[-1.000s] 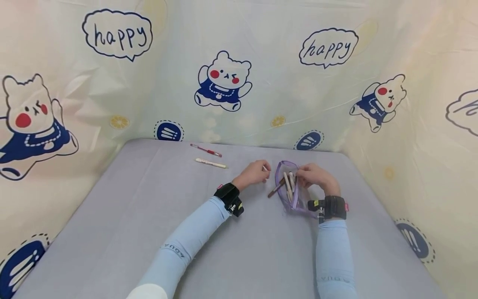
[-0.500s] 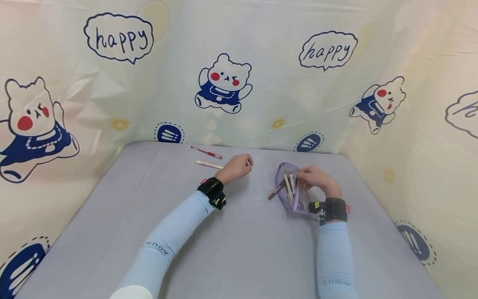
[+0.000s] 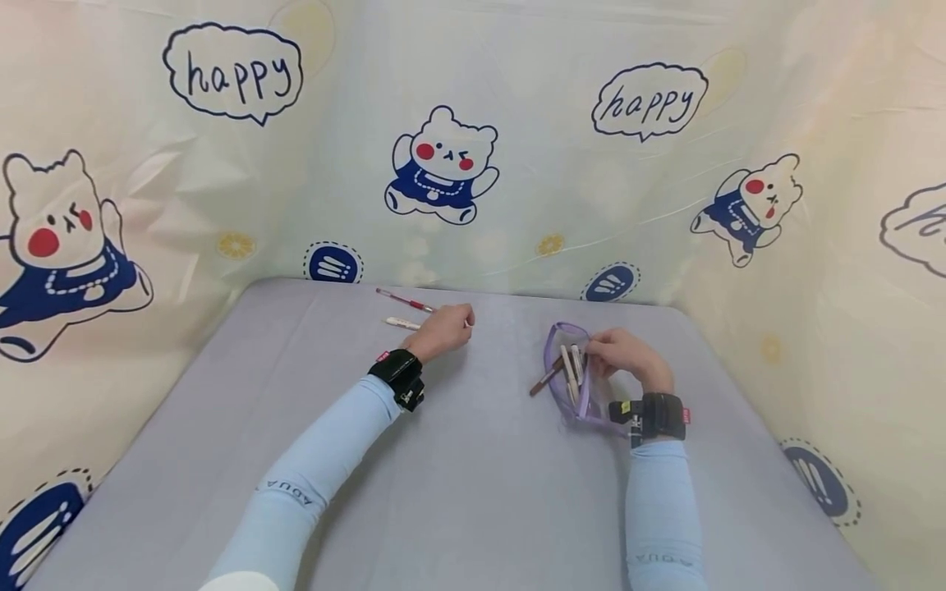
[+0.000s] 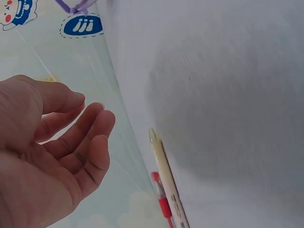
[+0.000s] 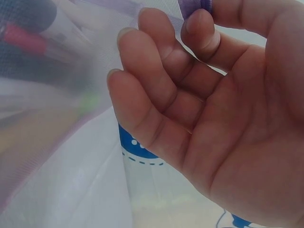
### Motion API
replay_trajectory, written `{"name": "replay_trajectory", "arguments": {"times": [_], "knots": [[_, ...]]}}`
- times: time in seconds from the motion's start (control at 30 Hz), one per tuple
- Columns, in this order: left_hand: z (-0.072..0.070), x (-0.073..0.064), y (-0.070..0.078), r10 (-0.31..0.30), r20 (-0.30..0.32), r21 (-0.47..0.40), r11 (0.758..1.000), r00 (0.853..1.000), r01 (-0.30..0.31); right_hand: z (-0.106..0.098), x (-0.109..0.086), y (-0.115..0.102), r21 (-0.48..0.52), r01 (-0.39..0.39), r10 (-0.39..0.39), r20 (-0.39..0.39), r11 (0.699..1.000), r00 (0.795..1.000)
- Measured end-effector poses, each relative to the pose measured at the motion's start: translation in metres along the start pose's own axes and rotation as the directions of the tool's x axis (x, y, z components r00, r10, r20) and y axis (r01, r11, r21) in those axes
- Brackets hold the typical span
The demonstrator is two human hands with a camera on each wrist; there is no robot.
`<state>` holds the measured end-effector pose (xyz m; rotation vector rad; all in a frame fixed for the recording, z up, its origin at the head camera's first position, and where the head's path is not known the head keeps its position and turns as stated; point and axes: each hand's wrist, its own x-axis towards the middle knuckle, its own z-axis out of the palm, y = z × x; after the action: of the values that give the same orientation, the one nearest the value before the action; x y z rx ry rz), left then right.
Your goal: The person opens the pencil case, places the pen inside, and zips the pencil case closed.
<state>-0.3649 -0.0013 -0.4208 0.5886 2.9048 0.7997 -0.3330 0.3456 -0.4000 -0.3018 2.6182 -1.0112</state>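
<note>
My left hand (image 3: 446, 328) hovers over the back of the table by two pens, its fingers loosely bent with nothing between them in the left wrist view. Below the fingers lie a cream pen (image 4: 166, 178) and a red pen (image 4: 163, 202), side by side; in the head view the hand covers their right ends. My right hand (image 3: 621, 351) pinches the purple edge (image 5: 194, 6) of a see-through mesh pencil case (image 3: 584, 410) between thumb and index finger, the other fingers curled beside the mesh. Several pens (image 3: 570, 369) stand inside the case, and a brown pen (image 3: 547, 377) slants across its left rim.
A grey cloth covers the table (image 3: 473, 476). Behind it and at both sides hangs a printed curtain (image 3: 517, 205) with cartoon bears, right at the table's back edge.
My left hand has moved left, away from the pencil case and over to the two pens, partly covering them. The right hand keeps its pinch on the case.
</note>
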Motion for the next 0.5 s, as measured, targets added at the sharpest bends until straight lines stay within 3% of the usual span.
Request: {"name": "replay_trajectory", "arguments": {"times": [0.2,0.5], "knots": [[-0.002,0.001,-0.015,-0.028,0.001,0.111,0.993,1.0,0.028,0.004,-0.001,0.006,0.01,-0.003,0.003,-0.012,1.0,1.0],[-0.014,0.003,-0.038,-0.006,-0.025,0.264,0.965,1.0,0.012,-0.003,-0.003,0.006,0.001,0.01,-0.01,-0.035,1.0,0.999]]}}
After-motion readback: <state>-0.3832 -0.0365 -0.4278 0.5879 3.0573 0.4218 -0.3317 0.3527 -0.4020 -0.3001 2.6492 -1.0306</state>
